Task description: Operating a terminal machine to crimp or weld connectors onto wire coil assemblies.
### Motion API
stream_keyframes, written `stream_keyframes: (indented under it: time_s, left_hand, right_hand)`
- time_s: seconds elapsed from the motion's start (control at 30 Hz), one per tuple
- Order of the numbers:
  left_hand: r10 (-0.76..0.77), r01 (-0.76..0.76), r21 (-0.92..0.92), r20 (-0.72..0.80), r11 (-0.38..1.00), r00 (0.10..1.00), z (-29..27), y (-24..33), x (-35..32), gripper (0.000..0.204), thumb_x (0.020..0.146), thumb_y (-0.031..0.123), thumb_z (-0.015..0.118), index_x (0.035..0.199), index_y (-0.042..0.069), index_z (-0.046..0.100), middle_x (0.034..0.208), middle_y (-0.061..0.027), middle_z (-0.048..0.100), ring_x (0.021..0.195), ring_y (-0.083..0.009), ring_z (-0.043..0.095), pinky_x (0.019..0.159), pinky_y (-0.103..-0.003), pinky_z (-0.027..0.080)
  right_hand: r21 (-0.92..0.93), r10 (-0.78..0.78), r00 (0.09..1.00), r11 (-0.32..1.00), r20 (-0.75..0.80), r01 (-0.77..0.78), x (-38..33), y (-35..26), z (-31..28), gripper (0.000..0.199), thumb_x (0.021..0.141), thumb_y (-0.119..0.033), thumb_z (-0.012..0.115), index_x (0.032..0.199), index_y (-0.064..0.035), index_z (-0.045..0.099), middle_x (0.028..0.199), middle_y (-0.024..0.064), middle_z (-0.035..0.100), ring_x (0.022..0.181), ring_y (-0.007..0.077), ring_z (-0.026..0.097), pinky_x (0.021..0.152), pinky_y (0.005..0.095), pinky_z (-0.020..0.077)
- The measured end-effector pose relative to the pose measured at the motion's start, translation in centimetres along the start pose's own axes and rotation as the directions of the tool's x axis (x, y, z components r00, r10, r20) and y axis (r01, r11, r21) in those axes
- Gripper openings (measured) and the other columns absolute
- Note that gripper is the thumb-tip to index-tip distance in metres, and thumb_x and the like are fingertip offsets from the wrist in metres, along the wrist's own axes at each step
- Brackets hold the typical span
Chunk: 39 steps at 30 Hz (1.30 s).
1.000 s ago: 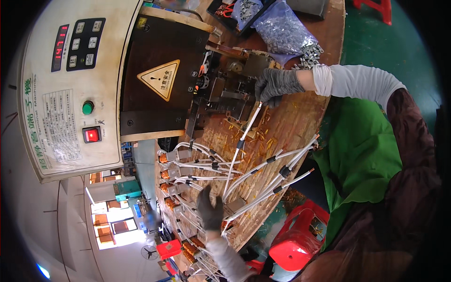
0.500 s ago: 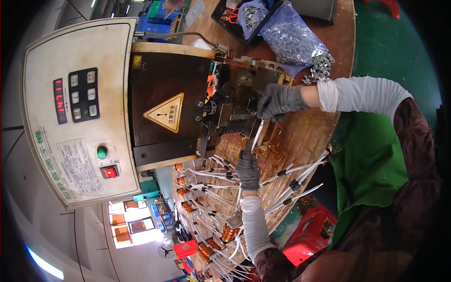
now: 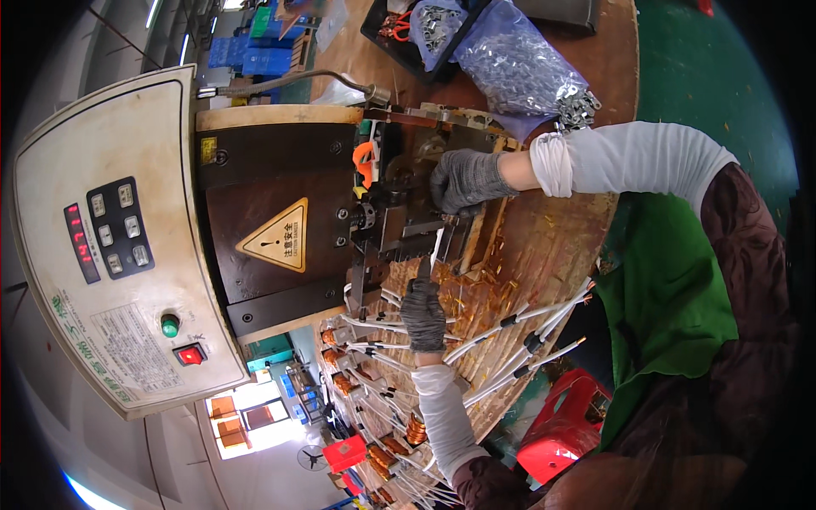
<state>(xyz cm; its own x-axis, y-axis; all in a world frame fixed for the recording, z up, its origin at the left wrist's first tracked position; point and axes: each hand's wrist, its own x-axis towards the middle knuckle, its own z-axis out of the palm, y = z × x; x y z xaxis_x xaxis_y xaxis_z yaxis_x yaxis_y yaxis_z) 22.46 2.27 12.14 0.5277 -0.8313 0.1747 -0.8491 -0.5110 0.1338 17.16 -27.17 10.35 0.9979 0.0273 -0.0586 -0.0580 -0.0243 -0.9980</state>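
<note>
My left hand [image 3: 424, 313], in a grey knit glove, pinches a white sleeved wire [image 3: 437, 246] with the index finger stretched along it. The wire's far end runs toward the metal tooling [image 3: 414, 212] of a press-like machine. Close against that tooling is my gloved right hand [image 3: 469, 182], its fingers curled in. What they hold, if anything, is hidden. The machine's dark front cover [image 3: 272, 183] bears a yellow warning triangle [image 3: 280, 236]. White-sleeved leads [image 3: 527, 336] with bare ends lie on the wooden table beside my left hand.
A plastic bag of metal terminals [image 3: 527, 68] lies above my right hand, some terminals [image 3: 578, 109] spilled out. A black tray [image 3: 374, 30] sits beside it. Copper coils [image 3: 416, 429] with white leads crowd the lower table. A red stool [image 3: 557, 433] stands near the table edge.
My whole view has shifted a little. Both hands and the white wire have moved toward the machine's tooling; my right hand now sits closer against it.
</note>
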Motion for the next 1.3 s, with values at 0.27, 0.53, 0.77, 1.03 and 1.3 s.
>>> stream_keyframes:
  time_s: [0.27,0.53,0.77,1.03,1.3]
  left_hand:
    - [0.028,-0.028,0.009,-0.022,1.0,0.999,-0.2,0.7,0.6,0.047,0.084,-0.005,0.047,0.129,0.009,0.052,0.084,-0.0102,0.058,0.071,-0.0186,0.056,0.067,-0.029,0.047]
    - [0.012,-0.012,0.001,-0.076,1.0,0.997,-0.2,1.5,0.6,0.012,0.076,0.001,0.051,0.083,0.005,0.06,0.082,-0.0147,0.058,0.074,-0.0345,0.057,0.065,-0.041,0.046]
    - [-0.021,0.023,0.056,-0.037,0.998,0.999,-0.1,1.5,0.6,0.019,0.08,0.003,0.051,0.096,0.006,0.06,0.083,-0.014,0.058,0.073,-0.0308,0.057,0.065,-0.039,0.046]
    - [0.023,-0.021,0.055,-0.033,0.998,0.999,0.1,0.7,0.2,0.041,0.085,0.0,0.05,0.124,0.009,0.056,0.084,-0.0121,0.058,0.072,-0.0237,0.056,0.066,-0.032,0.047]
    - [0.019,-0.018,0.053,-0.01,0.998,1.0,0.1,0.6,0.1,0.044,0.083,-0.004,0.047,0.125,0.006,0.055,0.082,-0.01,0.056,0.071,-0.0198,0.054,0.066,-0.03,0.046]
  right_hand:
    - [0.019,0.036,0.997,0.999,-0.064,-0.035,1.1,0.2,0.2,0.007,0.072,-0.004,0.065,0.078,-0.0046,0.069,0.063,0.006,0.065,0.053,0.0155,0.062,0.048,0.0271,0.0516]
    - [-0.133,-0.016,1.0,0.991,0.012,0.018,1.9,0.4,0.2,0.01,0.069,-0.007,0.065,0.078,-0.0062,0.07,0.064,0.0071,0.065,0.055,0.0169,0.064,0.051,0.0283,0.0529]
    - [0.038,0.079,0.997,0.996,-0.015,-0.079,1.0,-0.1,0.1,0.012,0.068,-0.008,0.064,0.078,-0.0057,0.07,0.064,0.0079,0.065,0.055,0.0175,0.064,0.052,0.0284,0.0533]
    - [-0.134,0.055,0.998,0.989,-0.017,-0.056,1.0,-0.7,-0.1,0.011,0.069,-0.009,0.063,0.078,-0.0054,0.069,0.062,0.0075,0.065,0.055,0.0173,0.065,0.052,0.0284,0.0534]
    - [-0.133,0.088,0.996,0.987,-0.002,-0.087,1.2,-0.8,0.0,0.009,0.071,-0.009,0.062,0.077,-0.0059,0.069,0.062,0.0069,0.065,0.054,0.0169,0.064,0.05,0.0283,0.0537]
